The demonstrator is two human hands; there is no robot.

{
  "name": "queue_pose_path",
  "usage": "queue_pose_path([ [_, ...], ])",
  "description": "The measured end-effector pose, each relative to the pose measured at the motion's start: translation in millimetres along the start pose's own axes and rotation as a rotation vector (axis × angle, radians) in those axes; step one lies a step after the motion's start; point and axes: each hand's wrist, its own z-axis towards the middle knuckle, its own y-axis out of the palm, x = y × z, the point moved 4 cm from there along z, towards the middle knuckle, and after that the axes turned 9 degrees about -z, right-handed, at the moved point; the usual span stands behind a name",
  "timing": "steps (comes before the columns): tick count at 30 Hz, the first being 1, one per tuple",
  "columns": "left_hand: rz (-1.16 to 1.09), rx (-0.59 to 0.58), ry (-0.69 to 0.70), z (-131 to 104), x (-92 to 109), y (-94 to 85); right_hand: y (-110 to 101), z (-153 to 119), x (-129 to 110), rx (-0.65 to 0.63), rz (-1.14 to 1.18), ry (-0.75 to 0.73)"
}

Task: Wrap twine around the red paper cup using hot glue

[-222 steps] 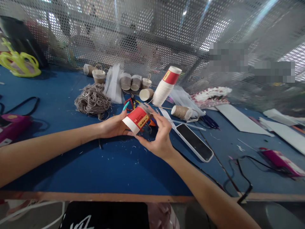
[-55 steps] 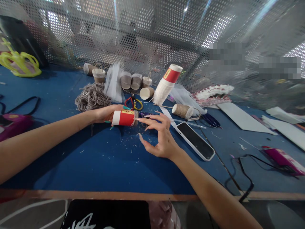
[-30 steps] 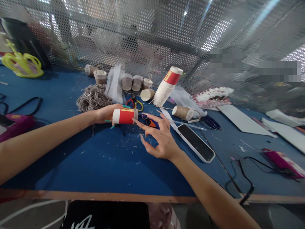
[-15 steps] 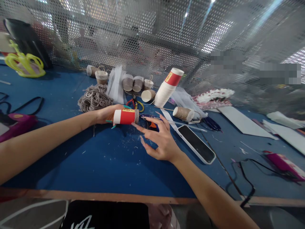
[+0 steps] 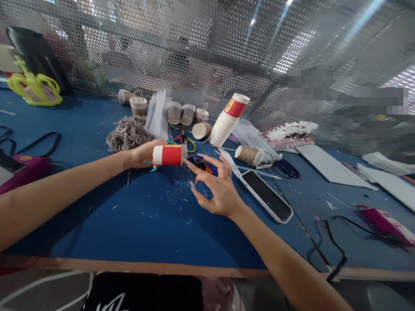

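A red and white paper cup (image 5: 170, 155) lies sideways in my left hand (image 5: 145, 154), whose fingers are wrapped round it from behind and below. Grey-brown cord (image 5: 184, 152) is wound about the cup's right end. My right hand (image 5: 220, 190) is just right of that end, fingers spread, the index fingertip touching or very close to the cord. Behind my left wrist sits a loose heap of the same kind of cord (image 5: 129, 133). Beyond the cup are pliers with red and yellow handles (image 5: 191, 144). A dark blue and orange tool (image 5: 207, 166) is partly hidden behind my right fingers.
A leaning stack of paper cups (image 5: 224, 125) stands at the back, near several cord-wrapped cups (image 5: 174, 113). To the right lie a phone (image 5: 267, 195) and white boards (image 5: 333, 166). Purple glue guns (image 5: 384, 222) with black cables are at both sides. A perforated metal screen (image 5: 194, 52) closes the back.
My left hand and the cup have shifted slightly left and up. The right index finger has moved a little, staying by the cord-wound end.
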Motion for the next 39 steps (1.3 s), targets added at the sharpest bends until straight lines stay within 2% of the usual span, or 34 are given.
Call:
queue_pose_path([
  [4, 0.016, 0.035, -0.009, -0.6, 0.7, -1.5, 1.7, 0.7, -1.4, -0.022, -0.069, -0.025],
  [14, 0.000, 0.143, -0.034, 0.2, -0.8, -7.6, -0.8, 0.9, -6.4, 0.057, -0.167, -0.113],
  [21, 0.031, 0.049, -0.007, -1.1, 1.5, -1.9, 2.4, 0.6, -5.6, 0.008, -0.169, -0.108],
  [25, 0.053, -0.008, 0.015, -2.9, 4.1, 3.8, -1.5, 0.0, -6.5, 0.078, -0.108, -0.120],
  [29, 0.035, -0.007, -0.006, -0.8, 2.5, 0.9, -4.6, 0.1, -8.0, 0.138, -0.101, -0.094],
  [36, 0.008, 0.042, -0.028, -0.3, 0.7, -1.9, 2.0, 2.6, -7.5, 0.068, -0.141, -0.063],
  [39, 0.012, 0.021, -0.001, -2.8, 3.1, 0.7, 1.1, 2.9, -6.8, 0.061, -0.133, -0.082],
])
